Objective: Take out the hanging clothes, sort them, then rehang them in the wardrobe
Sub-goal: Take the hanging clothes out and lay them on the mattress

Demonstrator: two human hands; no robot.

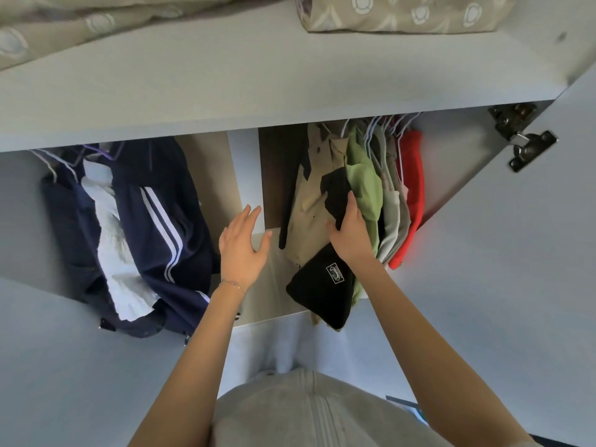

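I look down into an open wardrobe. On the right side hang a beige garment (309, 201), a black garment with a white label (322, 295), a green one (364, 182), grey ones (392, 201) and a red one (414, 188), all on white hangers. My right hand (350, 235) grips the black garment between the beige and green ones. On the left side hang a navy jacket with white stripes (154, 221) and a white garment (113, 240). My left hand (242, 243) hovers with fingers spread in the gap between the two groups, holding nothing.
A white shelf (258, 85) runs above the rail and carries folded patterned bedding (403, 14). A white divider panel (248, 175) stands between the two hanging groups. A metal door hinge (522, 140) sits at the right wall. The white wardrobe door (516, 285) stands open on the right.
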